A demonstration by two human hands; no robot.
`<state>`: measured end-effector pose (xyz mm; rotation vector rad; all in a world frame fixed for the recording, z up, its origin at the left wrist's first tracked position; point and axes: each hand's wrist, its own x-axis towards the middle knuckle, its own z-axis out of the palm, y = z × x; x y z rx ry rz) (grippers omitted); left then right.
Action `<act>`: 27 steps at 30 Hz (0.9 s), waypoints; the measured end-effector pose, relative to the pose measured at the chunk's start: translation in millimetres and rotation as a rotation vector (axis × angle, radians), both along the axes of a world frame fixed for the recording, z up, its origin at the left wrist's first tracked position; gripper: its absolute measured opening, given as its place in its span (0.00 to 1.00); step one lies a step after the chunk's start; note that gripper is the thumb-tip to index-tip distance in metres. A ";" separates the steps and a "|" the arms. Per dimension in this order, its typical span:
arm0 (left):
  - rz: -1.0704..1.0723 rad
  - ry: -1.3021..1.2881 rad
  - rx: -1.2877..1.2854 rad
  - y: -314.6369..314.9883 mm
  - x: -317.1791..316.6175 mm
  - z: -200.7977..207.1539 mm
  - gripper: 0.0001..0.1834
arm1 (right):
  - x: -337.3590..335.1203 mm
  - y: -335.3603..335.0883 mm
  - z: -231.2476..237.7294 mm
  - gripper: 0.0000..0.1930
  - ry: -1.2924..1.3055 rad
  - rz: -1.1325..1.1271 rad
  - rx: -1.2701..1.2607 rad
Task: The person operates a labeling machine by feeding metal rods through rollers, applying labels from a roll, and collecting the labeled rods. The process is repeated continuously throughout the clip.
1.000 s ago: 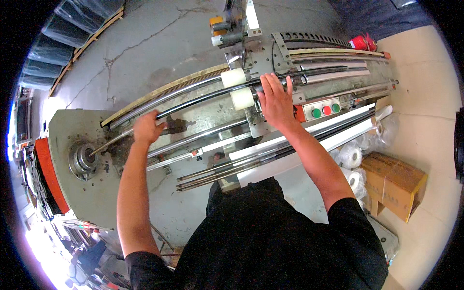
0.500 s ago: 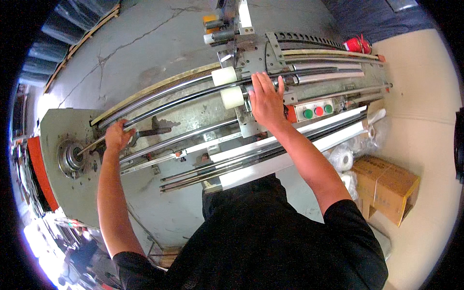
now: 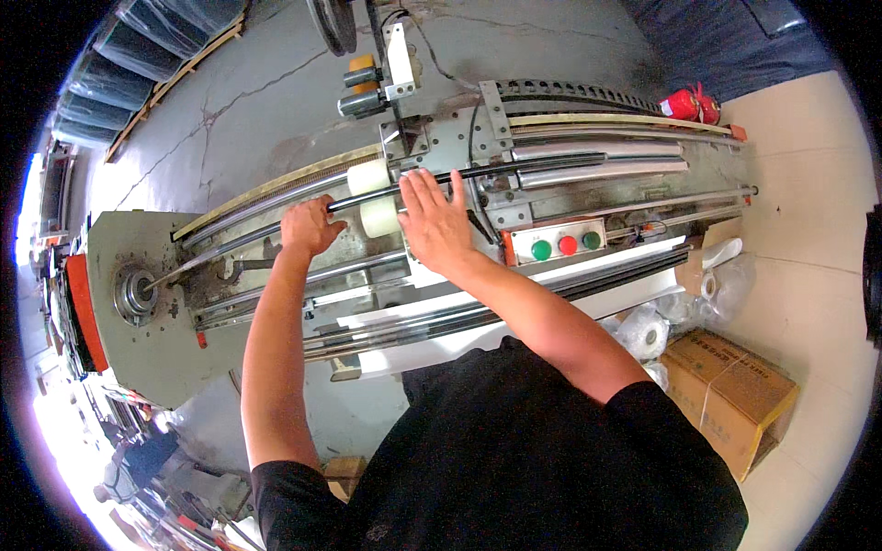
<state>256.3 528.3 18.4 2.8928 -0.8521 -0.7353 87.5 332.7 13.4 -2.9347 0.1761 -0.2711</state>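
Compared with half a second ago, the grey metal carriage (image 3: 448, 140), with its two short white cylindrical rollers (image 3: 369, 176), has slid toward nine o'clock, nearer the round steel chuck (image 3: 136, 296), and the left hand (image 3: 310, 226) has shifted toward three. Its fingers are curled over the long, slim black rod (image 3: 363, 196), thumb off to the side; how firmly, I cannot tell. That rod runs from the chuck, between the rollers, on toward two to three o'clock. The right hand (image 3: 436, 230) lies across it, fingers outstretched, just beside the rollers. At three o'clock from that hand sits the long push-button control box (image 3: 555, 246); at four, a brown cardboard carton (image 3: 730, 395).
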 end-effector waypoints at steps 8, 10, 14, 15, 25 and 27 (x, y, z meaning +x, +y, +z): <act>-0.112 -0.041 -0.082 -28.2 -13.7 -0.8 0.26 | -4.4 -9.6 2.7 0.31 0.003 -0.008 0.025; -0.088 0.038 -0.062 -8.1 -4.9 4.3 0.26 | -5.6 -5.6 4.3 0.31 0.007 -0.043 0.040; -0.083 -0.005 -0.094 55.4 26.1 -7.0 0.27 | -7.3 -4.1 4.5 0.31 -0.026 -0.117 0.047; -0.065 -0.019 -0.063 74.7 36.2 -11.0 0.28 | -7.3 -4.0 8.0 0.31 0.022 -0.145 0.023; 0.126 0.242 0.133 275.2 160.8 -70.5 0.32 | -7.0 -2.4 -3.2 0.32 0.145 -0.226 -0.041; 0.037 0.253 0.135 289.3 177.6 -77.7 0.33 | -3.3 0.2 -7.8 0.33 0.111 -0.218 -0.075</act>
